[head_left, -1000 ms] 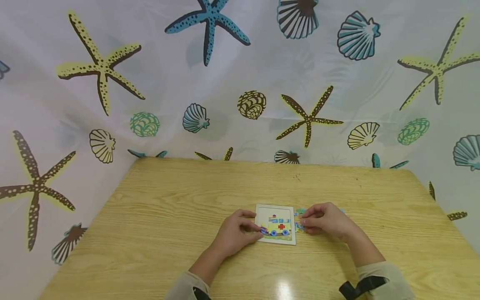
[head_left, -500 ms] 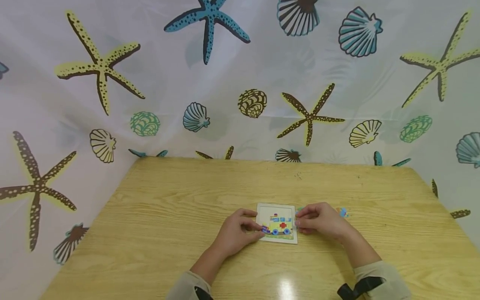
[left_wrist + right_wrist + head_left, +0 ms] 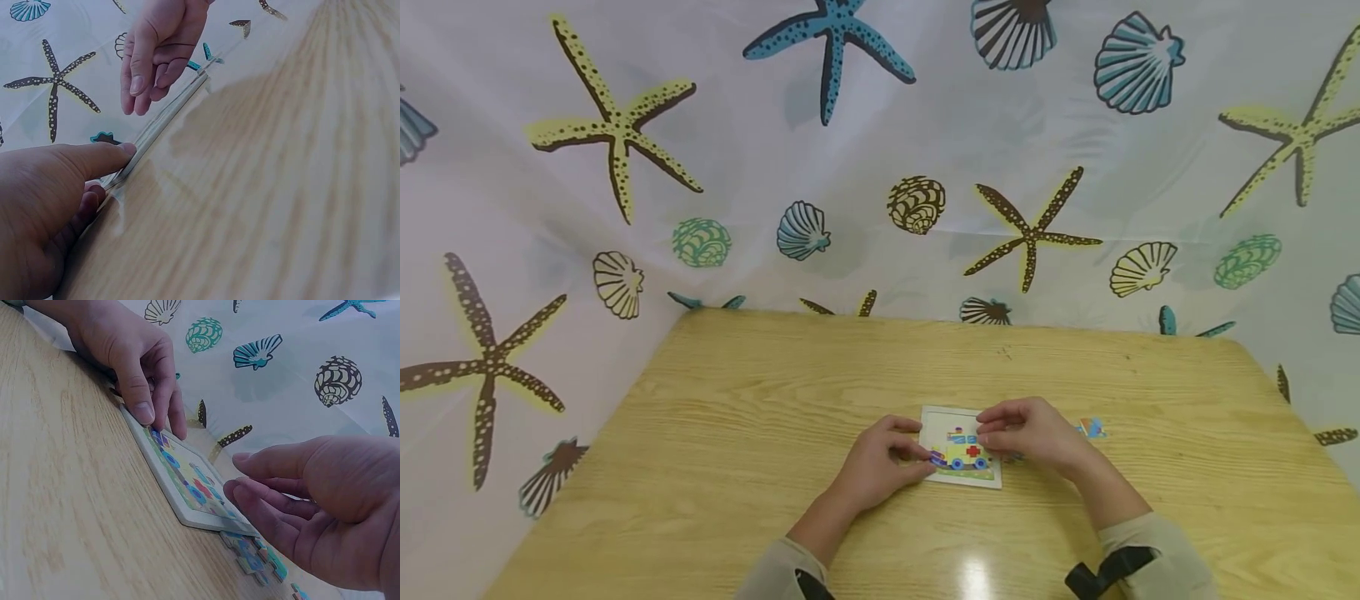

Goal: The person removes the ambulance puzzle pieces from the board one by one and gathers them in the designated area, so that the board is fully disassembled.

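Note:
A pale-framed jigsaw puzzle tray point(image 3: 934, 417) lies on the table, with a yellow ambulance picture partly assembled inside. My left hand point(image 3: 883, 467) grips its left side, thumb near the front corner and fingers along the edge. Over the tray's upper right part hovers my right hand point(image 3: 1030, 433), its thumb and fingertips slightly apart in the right wrist view, with no piece visible between them. Loose jigsaw pieces point(image 3: 250, 553) lie against the tray's right edge, mostly hidden beneath the right hand in the head view. Farther right is a blue and orange jigsaw piece point(image 3: 1091, 427).
The wooden table point(image 3: 760, 392) stretches around the tray on all sides. A white curtain point(image 3: 865, 250) printed with starfish and shells hangs along the table's back and sides.
From the loose pieces on the right, my right hand has moved left to above the tray, uncovering the blue and orange piece. My left hand keeps its hold; the view has shifted slightly.

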Demonstrator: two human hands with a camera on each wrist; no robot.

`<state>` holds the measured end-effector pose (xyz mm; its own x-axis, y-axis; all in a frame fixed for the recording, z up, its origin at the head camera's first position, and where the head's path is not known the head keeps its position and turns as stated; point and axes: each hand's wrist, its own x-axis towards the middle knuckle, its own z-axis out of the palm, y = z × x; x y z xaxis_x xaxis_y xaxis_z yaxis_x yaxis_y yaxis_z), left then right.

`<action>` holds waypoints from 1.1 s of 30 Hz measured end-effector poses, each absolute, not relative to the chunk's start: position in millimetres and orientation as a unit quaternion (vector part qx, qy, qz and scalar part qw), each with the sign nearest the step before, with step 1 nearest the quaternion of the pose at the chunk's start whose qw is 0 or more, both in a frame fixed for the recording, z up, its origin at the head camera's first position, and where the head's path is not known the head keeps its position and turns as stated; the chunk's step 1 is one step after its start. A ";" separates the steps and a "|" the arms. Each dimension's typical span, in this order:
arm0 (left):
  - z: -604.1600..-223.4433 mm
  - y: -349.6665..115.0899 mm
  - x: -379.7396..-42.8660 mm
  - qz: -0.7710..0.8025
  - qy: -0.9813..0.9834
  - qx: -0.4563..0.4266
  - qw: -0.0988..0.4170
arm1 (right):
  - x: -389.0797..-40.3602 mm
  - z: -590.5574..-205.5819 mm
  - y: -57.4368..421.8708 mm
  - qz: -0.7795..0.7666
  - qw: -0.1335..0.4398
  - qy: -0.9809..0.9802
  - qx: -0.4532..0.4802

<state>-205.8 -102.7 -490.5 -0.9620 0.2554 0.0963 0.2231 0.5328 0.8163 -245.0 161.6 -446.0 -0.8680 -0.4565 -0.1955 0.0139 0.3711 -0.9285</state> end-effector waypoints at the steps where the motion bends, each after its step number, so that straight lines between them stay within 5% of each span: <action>1: -490.5 -103.0 -206.0 0.465 0.875 0.137 0.018 | -245.8 -445.5 159.8 -0.541 0.216 0.800 -0.144; 33: -488.8 -103.7 -205.5 0.469 0.871 0.142 0.018 | -237.6 -457.4 140.9 -0.500 0.190 0.819 -0.207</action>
